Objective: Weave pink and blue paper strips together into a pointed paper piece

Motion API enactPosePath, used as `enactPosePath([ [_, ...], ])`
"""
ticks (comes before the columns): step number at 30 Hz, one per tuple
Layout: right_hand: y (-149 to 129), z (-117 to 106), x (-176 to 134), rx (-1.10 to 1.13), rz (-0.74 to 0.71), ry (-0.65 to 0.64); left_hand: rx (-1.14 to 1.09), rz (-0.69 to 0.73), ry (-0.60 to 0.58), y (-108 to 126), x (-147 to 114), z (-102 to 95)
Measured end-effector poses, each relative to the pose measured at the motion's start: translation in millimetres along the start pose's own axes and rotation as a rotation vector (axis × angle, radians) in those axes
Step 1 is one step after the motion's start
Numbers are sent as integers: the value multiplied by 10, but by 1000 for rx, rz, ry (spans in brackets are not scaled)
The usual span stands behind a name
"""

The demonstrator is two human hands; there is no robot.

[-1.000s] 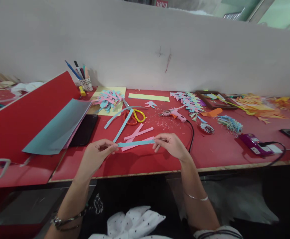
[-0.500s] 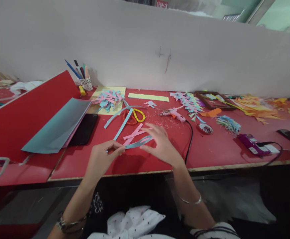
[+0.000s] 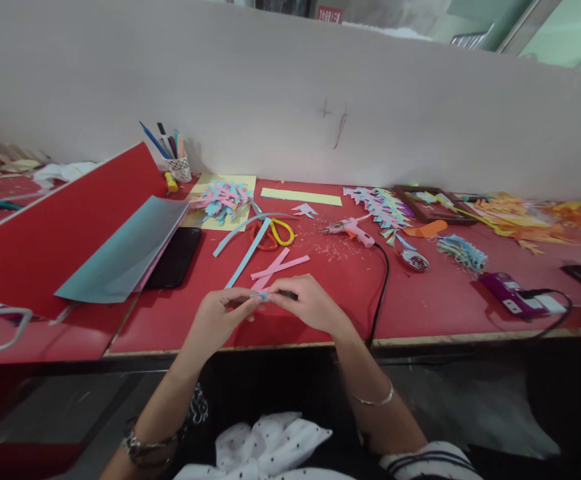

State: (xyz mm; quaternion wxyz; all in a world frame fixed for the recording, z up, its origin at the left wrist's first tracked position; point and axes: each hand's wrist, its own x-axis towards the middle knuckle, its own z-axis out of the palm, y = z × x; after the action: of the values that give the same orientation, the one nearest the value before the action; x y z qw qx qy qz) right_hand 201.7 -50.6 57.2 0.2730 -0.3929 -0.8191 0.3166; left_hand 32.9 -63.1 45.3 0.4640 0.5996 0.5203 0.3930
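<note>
Between my two hands, just above the table's front part, a light blue paper strip [image 3: 263,296] is pinched. My left hand [image 3: 222,316] grips its left side between thumb and fingers. On the other side my right hand [image 3: 308,303] pinches it with thumb and forefinger; most of the strip is hidden by the fingers. Pink paper strips [image 3: 279,265] lie crossed right behind my hands. Two loose blue paper strips [image 3: 248,252] rest behind my left hand. Scissors [image 3: 281,232] with yellow and orange handles lie beyond them.
A pink glue gun [image 3: 350,231] with a black cord lies to the right. Farther back sit a pile of folded paper pieces [image 3: 222,200] and a joined paper chain [image 3: 378,205]. A pen cup [image 3: 178,167] stands back left, a purple power strip [image 3: 508,293] at right.
My right hand has moved left and down and closed on the blue strip beside my left hand. Earlier its fingers were spread around the strip's free end. The view has shifted slightly.
</note>
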Motion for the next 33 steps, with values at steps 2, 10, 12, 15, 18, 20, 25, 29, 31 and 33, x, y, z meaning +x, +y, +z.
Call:
enactPosePath([
  [2,-2,17,1,3,-1,5,18,2,7,18,-13,-1],
  [10,38,-73,-103,25,79,46,45,-31,93,93,-19,-145],
  [12,32,-72,-134,52,91,50,3,-33,116,91,-12,-139],
  [15,14,6,-151,108,115,98,-96,-16,175,60,-7,-68],
  [18,-21,127,-139,171,144,157,-137,15,190,8,-12,10],
  [20,-58,179,-119,182,135,141,-121,35,198,-20,-15,18],
  [25,-93,55,96,-37,100,21,-18,61,279,-17,-6,-115],
  [29,108,-145,577,-542,340,-43,31,72,177,-8,49,-163],
  [31,264,-188,850,-627,431,-15,35,85,69,-49,107,-130],
  [33,409,-183,1076,-672,494,-7,52,109,-1,-122,184,-85],
])
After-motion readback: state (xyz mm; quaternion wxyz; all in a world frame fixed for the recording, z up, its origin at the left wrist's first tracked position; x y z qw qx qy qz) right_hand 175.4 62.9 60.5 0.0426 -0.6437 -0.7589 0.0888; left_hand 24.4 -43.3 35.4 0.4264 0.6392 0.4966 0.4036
